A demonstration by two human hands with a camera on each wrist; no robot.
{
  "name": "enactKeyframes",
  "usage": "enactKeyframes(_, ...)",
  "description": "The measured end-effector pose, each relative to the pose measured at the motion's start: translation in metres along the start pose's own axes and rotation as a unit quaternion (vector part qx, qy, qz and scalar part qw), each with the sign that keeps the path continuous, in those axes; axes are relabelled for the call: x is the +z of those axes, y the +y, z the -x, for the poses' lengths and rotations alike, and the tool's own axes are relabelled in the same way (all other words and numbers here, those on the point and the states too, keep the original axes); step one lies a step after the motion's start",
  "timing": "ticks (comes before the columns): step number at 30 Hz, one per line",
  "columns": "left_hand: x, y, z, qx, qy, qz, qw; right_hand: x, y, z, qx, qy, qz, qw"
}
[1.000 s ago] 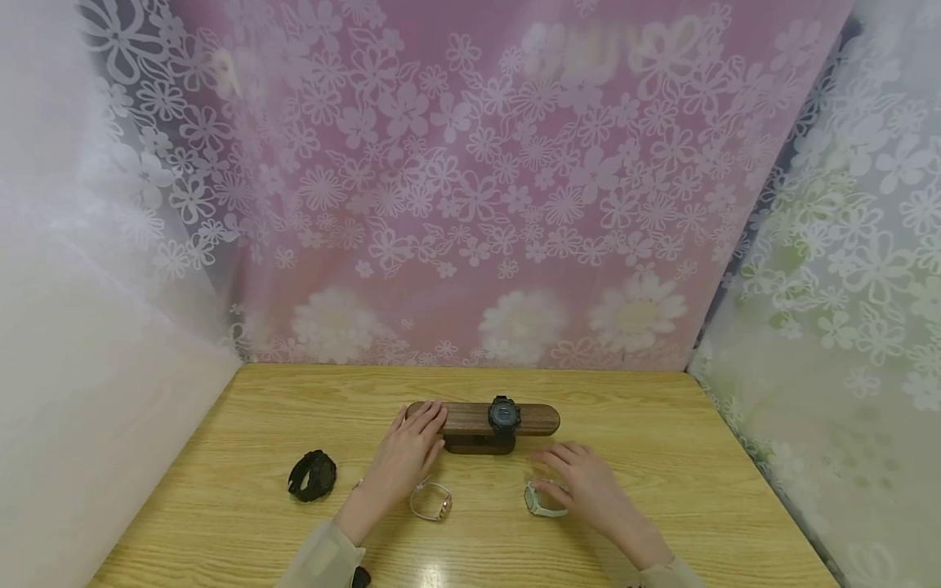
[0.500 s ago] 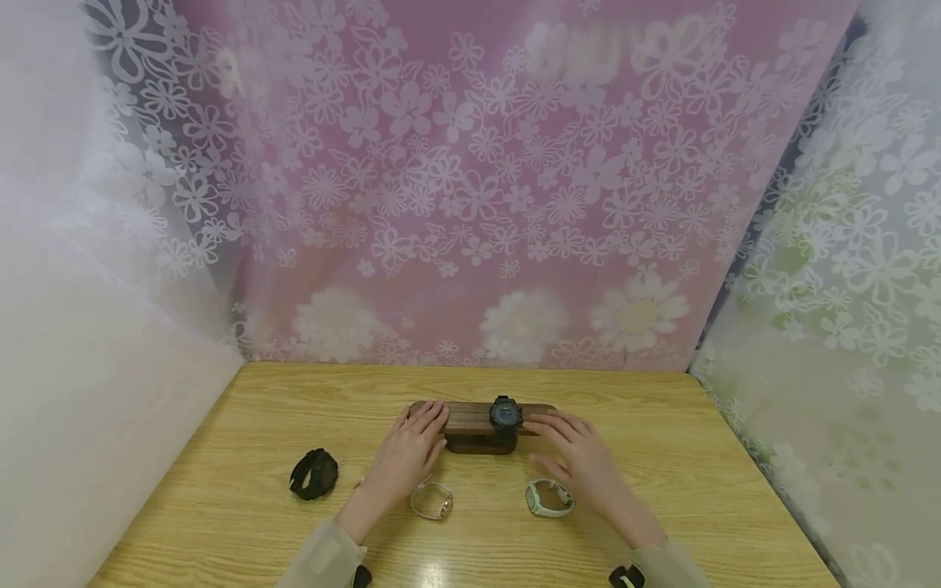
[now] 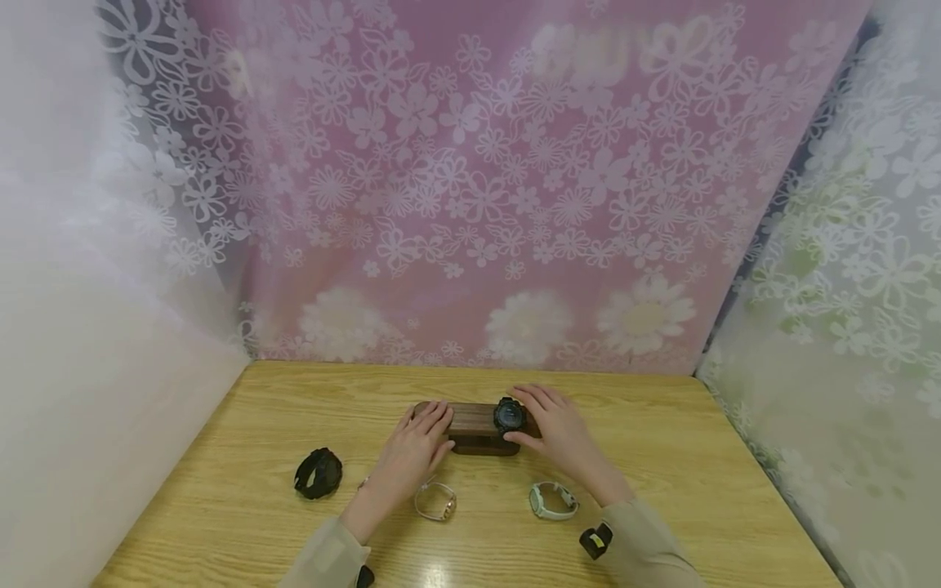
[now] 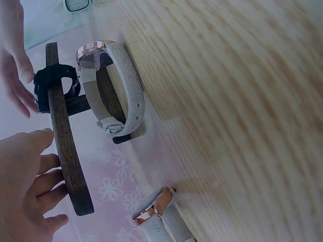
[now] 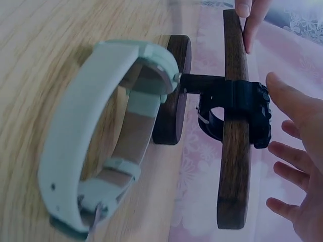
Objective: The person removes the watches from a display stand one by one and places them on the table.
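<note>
A black digital watch [image 3: 509, 416] is strapped round the top bar of a dark wooden watch stand [image 3: 473, 418], right of its middle. My left hand [image 3: 409, 452] holds the bar's left end, fingers over the top and thumb at the front side. My right hand [image 3: 562, 441] is around the black watch, its thumb at the front edge and its fingers towards the back. In the right wrist view, the right thumb [image 5: 282, 96] comes right up to the watch face and the other fingers are spread apart, so the hand is not closed on it. The bar's right end is partly hidden by this hand.
In front of the stand lie a white-strapped rose-gold watch [image 3: 435, 501] and a pale green watch [image 3: 553, 501]. Another rose-gold watch [image 4: 156, 205] is mostly hidden behind the left wrist in the head view. A second black watch [image 3: 318, 474] stands at the left. Floral curtains [image 3: 470, 204] surround the wooden table.
My right hand has moved from above the pale green watch, up and left past the bar's right end, to the black watch on the stand. The left hand stays on the bar.
</note>
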State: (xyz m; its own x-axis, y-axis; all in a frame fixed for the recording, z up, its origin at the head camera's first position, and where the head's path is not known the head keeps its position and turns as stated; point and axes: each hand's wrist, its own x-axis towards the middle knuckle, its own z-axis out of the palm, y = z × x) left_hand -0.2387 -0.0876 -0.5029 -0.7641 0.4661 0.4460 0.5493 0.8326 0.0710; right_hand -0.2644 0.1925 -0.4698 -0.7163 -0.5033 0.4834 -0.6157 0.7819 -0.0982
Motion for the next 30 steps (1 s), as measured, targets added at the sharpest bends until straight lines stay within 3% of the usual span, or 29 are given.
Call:
enactKeyframes(15,-0.001,0.003,0.000,0.003,-0.003,-0.012,0.9999,0.014,0.004,-0.005,0.050,-0.059,-0.068,0.9947)
enactKeyframes(30,-0.002,0.002,0.000,-0.003,0.009,0.009,0.9999,0.009,0.036,0.012,0.052,-0.033,-0.062,0.9962)
